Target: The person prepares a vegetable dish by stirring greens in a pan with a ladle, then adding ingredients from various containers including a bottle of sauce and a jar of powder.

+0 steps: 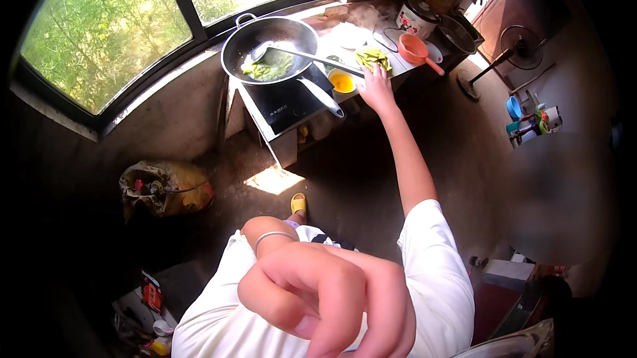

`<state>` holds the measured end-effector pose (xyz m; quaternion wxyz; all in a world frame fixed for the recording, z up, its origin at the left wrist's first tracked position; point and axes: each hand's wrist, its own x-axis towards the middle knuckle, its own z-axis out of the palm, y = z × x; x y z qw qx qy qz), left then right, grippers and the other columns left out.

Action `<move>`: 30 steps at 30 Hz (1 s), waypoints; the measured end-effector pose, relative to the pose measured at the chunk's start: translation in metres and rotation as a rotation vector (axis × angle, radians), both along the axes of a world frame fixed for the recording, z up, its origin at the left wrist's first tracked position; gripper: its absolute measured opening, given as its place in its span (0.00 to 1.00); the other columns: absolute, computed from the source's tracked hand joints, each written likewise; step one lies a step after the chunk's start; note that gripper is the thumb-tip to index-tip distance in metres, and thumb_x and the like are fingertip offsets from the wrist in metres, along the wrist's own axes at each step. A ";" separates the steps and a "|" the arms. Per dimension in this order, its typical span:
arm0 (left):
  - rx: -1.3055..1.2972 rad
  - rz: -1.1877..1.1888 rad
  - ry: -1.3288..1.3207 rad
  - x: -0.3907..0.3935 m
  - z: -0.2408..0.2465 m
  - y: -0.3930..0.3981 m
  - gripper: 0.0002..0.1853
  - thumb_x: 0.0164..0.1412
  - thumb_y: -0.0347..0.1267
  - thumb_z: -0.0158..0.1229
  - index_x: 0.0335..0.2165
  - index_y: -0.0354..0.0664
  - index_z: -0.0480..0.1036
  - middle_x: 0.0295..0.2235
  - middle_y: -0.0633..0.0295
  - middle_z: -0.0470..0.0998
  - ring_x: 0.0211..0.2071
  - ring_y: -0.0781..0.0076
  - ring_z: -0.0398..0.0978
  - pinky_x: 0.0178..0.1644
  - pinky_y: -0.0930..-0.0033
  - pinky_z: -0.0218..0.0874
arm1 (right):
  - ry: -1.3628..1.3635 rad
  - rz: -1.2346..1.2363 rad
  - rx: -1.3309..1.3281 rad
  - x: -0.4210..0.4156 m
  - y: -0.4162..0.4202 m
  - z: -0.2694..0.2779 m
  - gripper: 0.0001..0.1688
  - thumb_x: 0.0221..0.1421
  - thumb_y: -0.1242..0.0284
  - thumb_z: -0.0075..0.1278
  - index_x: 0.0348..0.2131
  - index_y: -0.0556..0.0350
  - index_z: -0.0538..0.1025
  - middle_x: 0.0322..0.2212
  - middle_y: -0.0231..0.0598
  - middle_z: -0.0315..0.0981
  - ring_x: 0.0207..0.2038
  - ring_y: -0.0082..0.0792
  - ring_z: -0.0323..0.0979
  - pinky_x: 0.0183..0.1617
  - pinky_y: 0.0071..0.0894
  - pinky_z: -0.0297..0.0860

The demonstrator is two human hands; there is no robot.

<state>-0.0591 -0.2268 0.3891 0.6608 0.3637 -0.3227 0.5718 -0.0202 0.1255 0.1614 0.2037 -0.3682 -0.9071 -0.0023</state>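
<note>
A metal wok (271, 49) with green vegetables (268, 67) in pale, steaming liquid stands on a black cooktop (293, 101). The bowl of a metal ladle (260, 52) rests inside the wok, and its long dark handle leads to my right hand (376, 88), whose fingers close around the end. Just beyond those fingers lies a pile of cut green vegetables (372, 58). Beside the wok's handle is a bowl of yellow-orange liquid (342, 82). My left hand (331, 293), a bangle on its wrist, is close to the camera with curled fingers; its palm side is hidden.
An orange plastic strainer (413, 48), a flowered rice cooker (418, 18) and a dark pan (455, 33) stand along the counter. A standing fan (520, 47) is at right. On the floor at left is a covered gas cylinder (166, 189). A window (114, 24) borders the cooktop.
</note>
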 end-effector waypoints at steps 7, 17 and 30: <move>0.093 0.225 0.034 -0.035 -0.001 0.053 0.07 0.62 0.27 0.46 0.37 0.44 0.69 0.41 0.56 0.71 0.44 0.54 0.70 0.46 0.55 0.57 | -0.542 0.019 -0.212 -0.061 0.076 -0.022 0.40 0.42 0.61 0.58 0.54 0.48 0.61 0.45 0.43 0.70 0.47 0.43 0.70 0.52 0.57 0.61; 0.148 2.775 0.526 -0.014 -0.001 0.090 0.25 0.51 0.19 0.45 0.40 0.63 0.77 0.40 0.76 0.69 0.41 0.79 0.64 0.46 0.66 0.50 | -0.315 0.344 -0.205 -0.067 0.116 -0.014 0.15 0.50 0.69 0.52 0.37 0.56 0.68 0.31 0.48 0.73 0.37 0.49 0.72 0.39 0.46 0.68; 0.025 2.898 0.713 0.035 -0.034 0.182 0.17 0.53 0.22 0.49 0.42 0.50 0.71 0.43 0.69 0.69 0.41 0.70 0.68 0.40 0.66 0.60 | -0.545 0.665 -0.367 -0.027 0.196 0.087 0.20 0.56 0.62 0.49 0.38 0.62 0.74 0.31 0.54 0.74 0.36 0.50 0.72 0.41 0.43 0.67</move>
